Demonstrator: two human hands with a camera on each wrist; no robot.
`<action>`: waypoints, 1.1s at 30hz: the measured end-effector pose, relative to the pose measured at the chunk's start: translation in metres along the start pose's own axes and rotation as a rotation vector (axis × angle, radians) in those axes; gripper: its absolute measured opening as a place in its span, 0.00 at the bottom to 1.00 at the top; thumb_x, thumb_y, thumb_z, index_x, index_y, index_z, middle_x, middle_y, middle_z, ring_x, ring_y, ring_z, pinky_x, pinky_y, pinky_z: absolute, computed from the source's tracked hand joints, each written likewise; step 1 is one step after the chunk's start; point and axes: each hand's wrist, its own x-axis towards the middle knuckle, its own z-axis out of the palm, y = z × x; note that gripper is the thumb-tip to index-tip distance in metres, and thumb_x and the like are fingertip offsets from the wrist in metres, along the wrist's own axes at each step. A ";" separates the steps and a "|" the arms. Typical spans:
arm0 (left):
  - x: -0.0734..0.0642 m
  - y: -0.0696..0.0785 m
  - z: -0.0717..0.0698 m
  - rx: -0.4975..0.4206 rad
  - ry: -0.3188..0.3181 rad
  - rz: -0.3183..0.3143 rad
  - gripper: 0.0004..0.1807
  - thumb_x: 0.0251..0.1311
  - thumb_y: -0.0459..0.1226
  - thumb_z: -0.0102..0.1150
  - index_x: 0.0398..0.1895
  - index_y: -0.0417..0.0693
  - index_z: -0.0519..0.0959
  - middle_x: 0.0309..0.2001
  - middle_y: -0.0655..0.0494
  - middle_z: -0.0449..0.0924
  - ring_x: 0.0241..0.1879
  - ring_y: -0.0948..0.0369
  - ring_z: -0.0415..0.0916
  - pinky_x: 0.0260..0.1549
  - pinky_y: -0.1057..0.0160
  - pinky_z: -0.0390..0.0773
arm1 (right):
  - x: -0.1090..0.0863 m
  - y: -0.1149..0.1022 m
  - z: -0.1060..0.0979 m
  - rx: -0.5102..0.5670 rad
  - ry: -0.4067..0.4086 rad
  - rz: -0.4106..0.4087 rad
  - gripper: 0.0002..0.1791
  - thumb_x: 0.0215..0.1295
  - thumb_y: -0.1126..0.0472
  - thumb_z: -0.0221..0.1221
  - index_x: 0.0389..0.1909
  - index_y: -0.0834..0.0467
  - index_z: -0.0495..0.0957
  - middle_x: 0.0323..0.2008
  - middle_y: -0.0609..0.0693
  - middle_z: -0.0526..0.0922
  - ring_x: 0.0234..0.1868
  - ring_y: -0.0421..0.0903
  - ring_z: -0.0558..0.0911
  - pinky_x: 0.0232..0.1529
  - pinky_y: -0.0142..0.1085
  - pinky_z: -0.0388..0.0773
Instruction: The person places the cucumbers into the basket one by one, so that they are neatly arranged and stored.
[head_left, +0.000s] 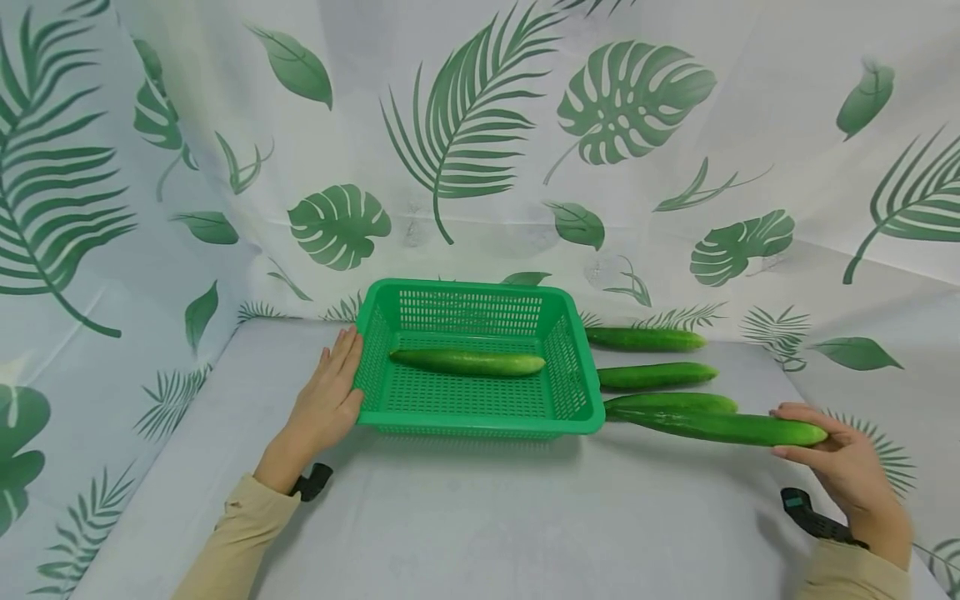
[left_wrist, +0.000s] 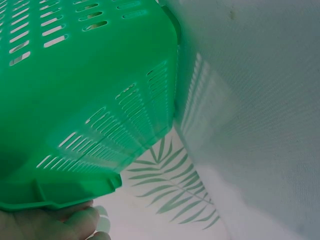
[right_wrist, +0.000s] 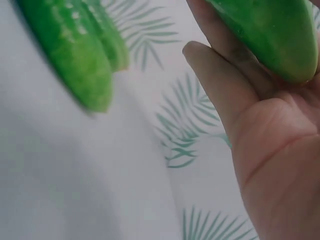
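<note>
A green plastic basket (head_left: 480,429) with slotted walls sits on the table, one cucumber (head_left: 468,362) lying inside it. My left hand (head_left: 326,400) rests against the basket's left side, its fingers straight along the rim; the left wrist view catches fingertips (left_wrist: 82,222) by that rim. At the right, my right hand (head_left: 851,458) holds another cucumber (head_left: 720,427) by its right end, between thumb and fingers. This cucumber's left end reaches the basket's right corner. In the right wrist view, the held cucumber's rounded end (right_wrist: 280,42) lies against the fingers and near the palm.
Three more cucumbers lie right of the basket: a back one (head_left: 648,339), a middle one (head_left: 660,376) and a front one (head_left: 690,403) partly covered by the held one. Behind the white table (head_left: 525,525) hangs a leaf-print cloth (head_left: 480,242), which also drapes both sides.
</note>
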 end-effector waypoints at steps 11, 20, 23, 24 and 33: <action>0.000 0.000 -0.001 -0.003 -0.002 -0.002 0.38 0.63 0.29 0.37 0.77 0.29 0.44 0.78 0.37 0.36 0.77 0.42 0.35 0.73 0.43 0.39 | 0.003 -0.016 0.013 0.044 0.038 -0.127 0.34 0.52 0.96 0.45 0.62 0.77 0.70 0.60 0.54 0.72 0.58 0.43 0.80 0.51 0.31 0.79; -0.001 0.000 0.000 -0.003 -0.003 0.000 0.38 0.63 0.29 0.37 0.77 0.29 0.44 0.79 0.38 0.36 0.77 0.44 0.33 0.73 0.43 0.39 | 0.030 -0.035 0.054 0.094 0.122 -0.116 0.32 0.54 0.94 0.46 0.61 0.76 0.72 0.59 0.56 0.70 0.56 0.44 0.81 0.50 0.32 0.80; -0.001 -0.001 0.000 -0.001 -0.002 0.001 0.38 0.63 0.28 0.37 0.77 0.29 0.44 0.79 0.39 0.36 0.77 0.44 0.33 0.73 0.43 0.39 | 0.042 -0.040 0.073 0.127 0.128 -0.147 0.31 0.54 0.94 0.47 0.59 0.76 0.73 0.57 0.58 0.70 0.54 0.45 0.80 0.50 0.32 0.80; -0.001 -0.001 0.000 0.000 -0.002 0.002 0.38 0.63 0.28 0.37 0.77 0.29 0.44 0.79 0.39 0.36 0.77 0.44 0.34 0.73 0.42 0.39 | 0.046 -0.042 0.080 0.137 0.131 -0.158 0.30 0.54 0.94 0.46 0.59 0.77 0.73 0.57 0.58 0.71 0.53 0.46 0.80 0.49 0.31 0.80; 0.000 -0.001 0.001 -0.002 0.007 0.002 0.38 0.63 0.28 0.38 0.76 0.29 0.44 0.79 0.39 0.36 0.77 0.45 0.33 0.73 0.42 0.39 | 0.090 -0.068 0.141 0.149 0.171 -0.172 0.27 0.57 0.90 0.51 0.57 0.73 0.76 0.51 0.56 0.70 0.44 0.45 0.72 0.42 0.27 0.79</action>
